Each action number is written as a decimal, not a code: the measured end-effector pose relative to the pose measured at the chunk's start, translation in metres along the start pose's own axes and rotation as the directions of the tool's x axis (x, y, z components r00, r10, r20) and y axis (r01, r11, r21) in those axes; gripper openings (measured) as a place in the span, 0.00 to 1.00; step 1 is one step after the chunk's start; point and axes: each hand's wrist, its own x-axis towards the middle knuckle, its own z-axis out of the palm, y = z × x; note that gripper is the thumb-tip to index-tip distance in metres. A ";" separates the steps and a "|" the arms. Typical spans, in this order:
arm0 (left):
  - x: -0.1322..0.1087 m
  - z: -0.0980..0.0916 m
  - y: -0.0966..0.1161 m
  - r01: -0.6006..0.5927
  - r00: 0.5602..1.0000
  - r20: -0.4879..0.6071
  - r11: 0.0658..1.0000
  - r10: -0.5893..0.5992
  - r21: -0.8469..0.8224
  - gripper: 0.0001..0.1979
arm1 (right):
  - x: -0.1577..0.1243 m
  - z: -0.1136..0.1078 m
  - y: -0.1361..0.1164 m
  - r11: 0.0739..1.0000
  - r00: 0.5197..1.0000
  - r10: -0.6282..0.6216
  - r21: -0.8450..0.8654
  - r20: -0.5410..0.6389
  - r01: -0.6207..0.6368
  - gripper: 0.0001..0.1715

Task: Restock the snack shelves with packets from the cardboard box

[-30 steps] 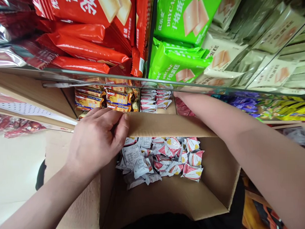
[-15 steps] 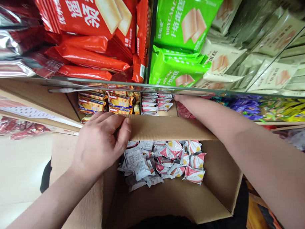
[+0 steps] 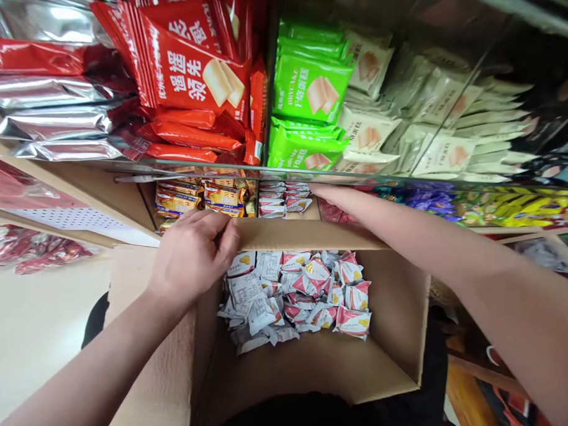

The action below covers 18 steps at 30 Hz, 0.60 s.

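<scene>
Now, left hand (image 3: pixel 192 256): gripping cardboard box (image 3: pixel 391 341) flap.
Right hand (image 3: pixel 326 193): apparently under shelf (image 3: pixel 406 177); grip cannot be told.
Snack packets (image 3: pixel 304 288): beside left hand.

Matt brown cardboard box (image 3: pixel 306 369), its inner walls plain and slightly rough. Inside it lie small packets (image 3: pixel 304 288) in glossy, crinkled plastic film. On the glass shelf (image 3: pixel 383 177) above are shiny red packs (image 3: pixel 190 79), green packs (image 3: pixel 309 89) and mirror-bright silver foil bags (image 3: pixel 54 115). At the shelf's left edge is a smooth, matt, pale wood panel (image 3: pixel 103 188).
</scene>
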 end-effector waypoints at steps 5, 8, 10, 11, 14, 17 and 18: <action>-0.001 -0.002 0.000 0.006 1.000 -0.011 1.000 -0.005 0.028 0.15 | -0.076 -0.052 -0.026 0.936 0.961 -0.125 -0.291 0.248 0.197 0.23; 0.001 -0.005 0.003 -0.008 1.000 0.027 0.999 0.006 0.049 0.15 | -0.147 -0.081 -0.028 0.841 0.883 -0.434 -0.269 0.182 0.469 0.18; 0.002 -0.006 0.005 0.002 1.000 0.029 0.997 -0.004 0.075 0.15 | -0.183 -0.082 -0.013 0.803 0.844 -0.511 -0.257 0.164 0.537 0.15; 0.003 -0.007 0.006 0.012 1.000 0.022 0.996 -0.014 0.087 0.15 | -0.195 -0.076 0.000 0.817 0.860 -0.480 -0.271 0.172 0.509 0.15; 0.004 -0.008 0.010 0.032 0.999 0.009 0.993 -0.033 0.112 0.16 | -0.200 -0.040 0.045 0.912 0.986 -0.137 -0.377 0.097 0.164 0.17; 0.003 -0.009 0.011 0.028 0.999 0.021 0.989 -0.031 0.146 0.16 | -0.185 -0.001 0.077 0.912 0.984 0.179 -0.380 0.021 -0.157 0.27; 0.003 -0.010 0.010 0.024 0.999 0.023 0.987 -0.028 0.158 0.16 | -0.181 0.008 0.082 0.900 0.973 0.231 -0.379 -0.005 -0.216 0.30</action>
